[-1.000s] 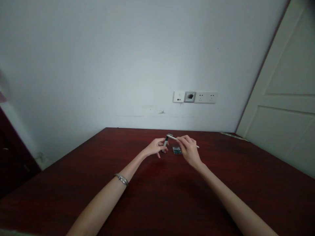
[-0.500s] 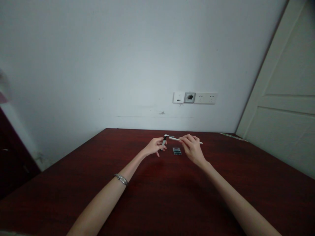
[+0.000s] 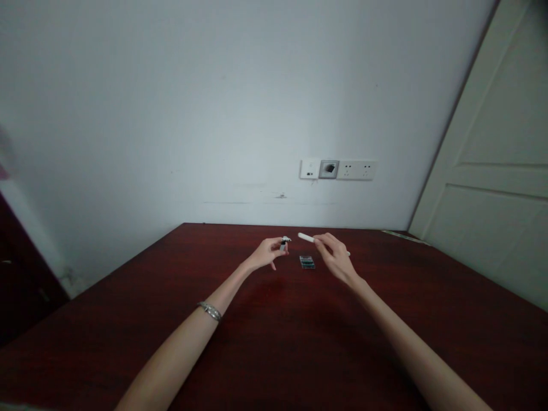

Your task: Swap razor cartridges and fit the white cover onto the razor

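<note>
My left hand (image 3: 266, 255) is closed in a pinch on a small dark and silver piece (image 3: 283, 242), held a little above the dark red table (image 3: 274, 342). My right hand (image 3: 336, 257) is closed round a thin white stick (image 3: 306, 237), which points left toward that piece with a small gap between them. A small dark flat box (image 3: 307, 262) with bluish contents lies on the table between and just below the two hands. A silver bracelet (image 3: 211, 311) sits on my left wrist.
A white wall (image 3: 214, 114) stands right behind the table's far edge, with a row of sockets (image 3: 338, 169) on it. A pale door (image 3: 500, 171) is at the right. A flat light strip (image 3: 405, 236) lies at the table's far right corner.
The white stick and the small piece were touching and have come apart. My right hand drew slightly right, and my left hand tipped the small piece more upright and lower.
</note>
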`<state>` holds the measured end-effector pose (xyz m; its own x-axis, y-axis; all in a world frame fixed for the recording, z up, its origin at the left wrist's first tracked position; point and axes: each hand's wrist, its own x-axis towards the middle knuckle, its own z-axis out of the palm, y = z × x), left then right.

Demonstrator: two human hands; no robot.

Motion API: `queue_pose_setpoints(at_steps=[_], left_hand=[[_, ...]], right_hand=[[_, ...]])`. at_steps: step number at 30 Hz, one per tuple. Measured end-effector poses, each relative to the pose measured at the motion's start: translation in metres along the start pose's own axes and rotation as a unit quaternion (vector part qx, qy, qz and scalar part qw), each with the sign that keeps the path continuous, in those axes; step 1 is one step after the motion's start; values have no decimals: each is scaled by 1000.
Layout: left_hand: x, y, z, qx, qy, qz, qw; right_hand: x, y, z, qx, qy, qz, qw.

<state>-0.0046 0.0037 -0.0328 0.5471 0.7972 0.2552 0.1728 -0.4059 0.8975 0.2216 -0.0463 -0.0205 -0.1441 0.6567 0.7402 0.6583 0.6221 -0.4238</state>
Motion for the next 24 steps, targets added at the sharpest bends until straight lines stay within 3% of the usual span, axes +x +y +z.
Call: queue_pose_setpoints(at_steps=[6, 11, 18, 24], left_hand=[[-2, 3, -2, 98, 13, 36, 994], [-3, 6, -3, 177, 26, 74, 981], [-5, 13, -3, 224, 51, 72, 971], [-6, 16, -5, 240, 47, 101, 964]], right_hand=[[4, -14, -6, 62, -85, 34, 994], [3, -32, -1, 37, -100, -1, 994], [6, -20, -9, 22, -87, 4, 996], [4, -30, -4, 11, -90, -14, 996]])
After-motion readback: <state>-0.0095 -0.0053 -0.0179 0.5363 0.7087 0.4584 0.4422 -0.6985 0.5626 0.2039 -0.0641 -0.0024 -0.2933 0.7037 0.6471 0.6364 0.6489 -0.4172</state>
